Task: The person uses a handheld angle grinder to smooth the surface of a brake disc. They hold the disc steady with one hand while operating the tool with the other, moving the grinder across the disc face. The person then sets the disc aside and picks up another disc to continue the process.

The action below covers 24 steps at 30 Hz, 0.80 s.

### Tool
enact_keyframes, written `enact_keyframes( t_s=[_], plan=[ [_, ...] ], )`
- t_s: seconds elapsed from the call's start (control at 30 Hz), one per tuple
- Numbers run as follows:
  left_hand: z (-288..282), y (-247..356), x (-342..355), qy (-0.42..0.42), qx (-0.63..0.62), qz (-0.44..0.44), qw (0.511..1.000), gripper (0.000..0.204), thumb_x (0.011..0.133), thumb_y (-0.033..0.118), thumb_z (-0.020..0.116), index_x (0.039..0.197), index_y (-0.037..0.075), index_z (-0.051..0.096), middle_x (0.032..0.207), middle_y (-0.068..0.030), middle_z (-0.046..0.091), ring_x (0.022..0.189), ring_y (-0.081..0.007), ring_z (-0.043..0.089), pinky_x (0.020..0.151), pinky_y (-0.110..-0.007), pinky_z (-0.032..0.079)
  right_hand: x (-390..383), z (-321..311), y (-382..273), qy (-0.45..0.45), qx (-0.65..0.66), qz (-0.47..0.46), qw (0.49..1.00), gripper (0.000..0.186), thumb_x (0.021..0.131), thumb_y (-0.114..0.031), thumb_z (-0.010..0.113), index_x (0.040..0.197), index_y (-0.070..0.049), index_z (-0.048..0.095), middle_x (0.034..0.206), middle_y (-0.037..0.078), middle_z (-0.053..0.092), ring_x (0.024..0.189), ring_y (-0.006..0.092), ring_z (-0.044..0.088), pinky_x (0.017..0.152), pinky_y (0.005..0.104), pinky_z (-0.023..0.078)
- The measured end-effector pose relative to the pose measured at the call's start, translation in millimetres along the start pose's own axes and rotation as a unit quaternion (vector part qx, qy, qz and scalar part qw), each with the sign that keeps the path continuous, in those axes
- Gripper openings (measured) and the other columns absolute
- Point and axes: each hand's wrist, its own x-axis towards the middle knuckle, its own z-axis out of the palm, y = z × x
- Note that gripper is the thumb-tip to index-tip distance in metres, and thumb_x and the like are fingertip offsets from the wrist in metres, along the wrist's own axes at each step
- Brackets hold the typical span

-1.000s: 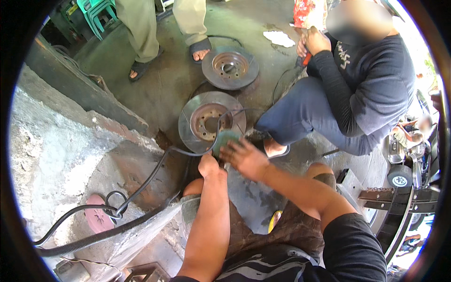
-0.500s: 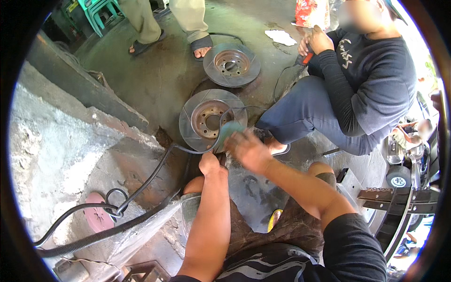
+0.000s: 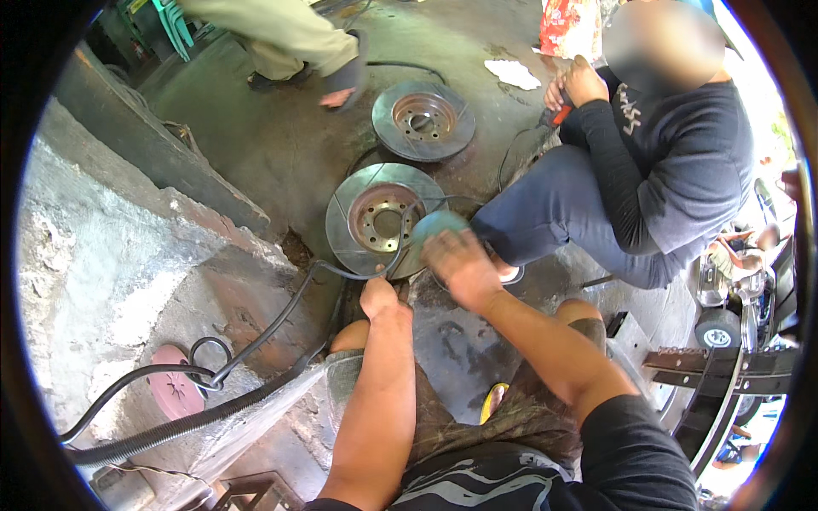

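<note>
A slotted brake disc (image 3: 345,223) leans in front of me, with rusty marks around its hub. My left hand (image 3: 381,298) is closed near its lower edge, thumb up by a dark cable (image 3: 294,294). What its fingers hold is hidden. My right hand (image 3: 463,266), slightly blurred, lies curled over a teal round pad (image 3: 437,225) at the disc's right edge. The pad partly covers the disc, and the hand hides its lower part. A second brake disc (image 3: 400,140) lies just beyond the first.
A co-worker (image 3: 682,170) sits at the right holding a tool with a red part (image 3: 559,115). Another person's leg (image 3: 315,47) is at the far left. A pink perforated sanding disc (image 3: 175,387) and a corrugated hose (image 3: 213,423) lie on the ledge at left.
My right hand and the teal pad have shifted slightly right along the disc's edge. My left hand stays nearly in place. The standing person's foot has lifted and moved left.
</note>
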Motion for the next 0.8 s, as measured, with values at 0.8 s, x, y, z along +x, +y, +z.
enact_keyframes(
  t_s=[0.8],
  plan=[
    [17, 10, -24, 0.043, 0.007, -0.006, 0.999, 0.024, 0.109, 0.018, 0.057, 0.126, 0.001, 0.063, 0.125, -0.0126, 0.067, 0.103, -0.026, 0.071, 0.079, -0.04, 0.062, 9, 5, 26, -0.038, 0.048, 0.01, 0.998, 0.059, 0.092, -0.018, 0.063, 0.15, -0.01, 0.059, 0.159, 0.008, 0.057, 0.151, 0.0308, 0.048, 0.129, 0.0512, 0.032]
  ],
)
